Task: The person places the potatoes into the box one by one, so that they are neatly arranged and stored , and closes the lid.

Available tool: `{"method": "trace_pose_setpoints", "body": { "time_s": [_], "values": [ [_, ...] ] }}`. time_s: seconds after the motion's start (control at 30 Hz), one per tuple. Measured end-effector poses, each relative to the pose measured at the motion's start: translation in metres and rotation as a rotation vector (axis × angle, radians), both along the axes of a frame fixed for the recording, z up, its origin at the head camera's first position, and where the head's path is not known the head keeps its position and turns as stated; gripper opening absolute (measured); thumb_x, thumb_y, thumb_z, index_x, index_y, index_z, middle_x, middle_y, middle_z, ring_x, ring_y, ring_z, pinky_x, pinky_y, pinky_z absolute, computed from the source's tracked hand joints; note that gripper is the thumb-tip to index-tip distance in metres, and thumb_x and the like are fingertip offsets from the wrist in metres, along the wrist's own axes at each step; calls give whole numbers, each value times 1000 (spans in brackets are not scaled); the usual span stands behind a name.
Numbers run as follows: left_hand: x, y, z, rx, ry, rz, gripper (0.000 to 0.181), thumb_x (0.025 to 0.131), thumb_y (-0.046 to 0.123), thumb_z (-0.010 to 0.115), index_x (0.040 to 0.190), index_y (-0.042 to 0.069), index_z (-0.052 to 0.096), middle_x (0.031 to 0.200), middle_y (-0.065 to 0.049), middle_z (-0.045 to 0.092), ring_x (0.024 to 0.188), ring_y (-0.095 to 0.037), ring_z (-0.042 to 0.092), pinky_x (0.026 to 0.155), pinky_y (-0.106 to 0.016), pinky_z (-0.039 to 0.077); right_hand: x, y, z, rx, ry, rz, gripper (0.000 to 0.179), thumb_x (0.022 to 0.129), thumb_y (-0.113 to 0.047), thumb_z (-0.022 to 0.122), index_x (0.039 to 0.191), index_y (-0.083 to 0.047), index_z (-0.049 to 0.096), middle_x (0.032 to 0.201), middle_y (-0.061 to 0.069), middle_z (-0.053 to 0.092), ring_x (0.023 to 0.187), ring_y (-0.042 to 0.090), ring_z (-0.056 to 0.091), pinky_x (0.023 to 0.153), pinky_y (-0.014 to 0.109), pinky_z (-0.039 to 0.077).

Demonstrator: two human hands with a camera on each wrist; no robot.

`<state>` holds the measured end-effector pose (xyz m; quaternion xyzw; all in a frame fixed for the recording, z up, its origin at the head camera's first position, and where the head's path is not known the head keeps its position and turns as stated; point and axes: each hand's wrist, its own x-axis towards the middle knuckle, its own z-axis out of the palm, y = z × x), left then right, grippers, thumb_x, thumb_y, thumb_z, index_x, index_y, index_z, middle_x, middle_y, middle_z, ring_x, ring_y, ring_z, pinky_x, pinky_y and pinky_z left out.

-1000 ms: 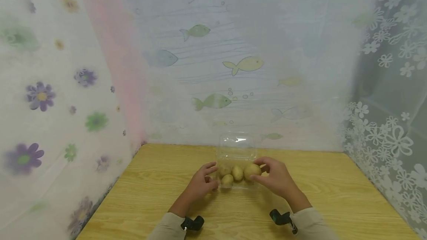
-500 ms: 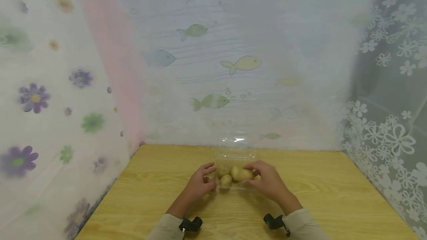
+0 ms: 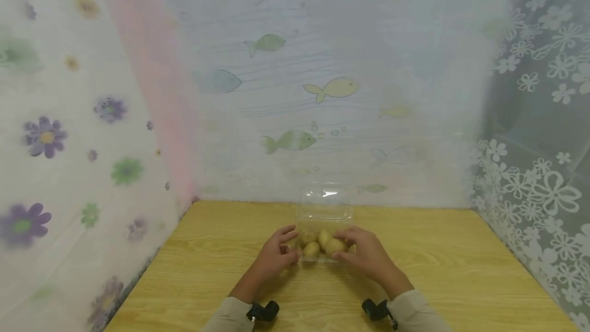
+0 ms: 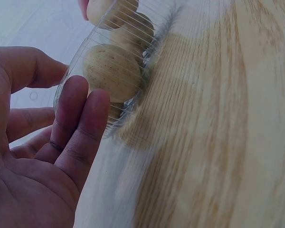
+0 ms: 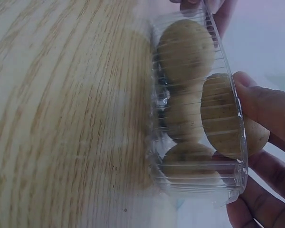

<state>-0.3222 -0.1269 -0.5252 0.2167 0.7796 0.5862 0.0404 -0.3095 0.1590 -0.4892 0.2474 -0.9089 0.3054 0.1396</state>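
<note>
A clear plastic clamshell container (image 3: 317,259) with its lid (image 3: 324,201) raised holds several potatoes (image 3: 311,250). My left hand (image 3: 275,252) holds the container's left side; in the left wrist view its fingertips (image 4: 72,97) rest against the ribbed wall and rim. My right hand (image 3: 369,252) is over the right part of the container and grips a larger potato (image 3: 335,246) between thumb and fingers. In the right wrist view this gripped potato (image 5: 223,116) sits partly above the rim, over the other potatoes. Some fingers of that hand are hidden behind it.
The container stands on a wood-grain table (image 3: 221,270), near its far edge. Behind is a hanging sheet (image 3: 295,91) printed with fish. Flowered sheets (image 3: 87,168) hang at both sides. Black wrist cameras (image 3: 264,311) are strapped at the sleeves.
My right hand has moved left and slightly down with the large potato, bringing it farther into the container against the others. The left hand stays at the container's side.
</note>
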Motion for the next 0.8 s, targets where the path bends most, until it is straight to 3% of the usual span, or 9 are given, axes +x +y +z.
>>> {"method": "trace_pose_setpoints", "body": {
  "time_s": [0.4,0.6,0.8],
  "values": [
    [1,0,1,2,-10,-2,71,101,8,66,162,6,30,162,-22,39,80,-20,66,75,-33,59,-1,1,-2,24,-38,35,44,87,-33,85,125,-13,74,115,-4,72,93,10,68,85,41,59],
    [0,0,1,-17,6,4,70,101,9,66,162,7,32,161,-22,40,80,-20,67,75,-32,59,-3,2,-4,45,-17,25,44,88,-35,84,125,-15,74,115,-7,72,91,5,67,84,35,58],
    [-1,0,0,-16,5,8,70,101,8,66,162,7,32,161,-22,39,81,-20,67,76,-32,59,-2,2,-5,63,28,41,30,91,-27,82,118,-16,77,108,-8,72,90,5,65,83,32,56]
  ]
}}
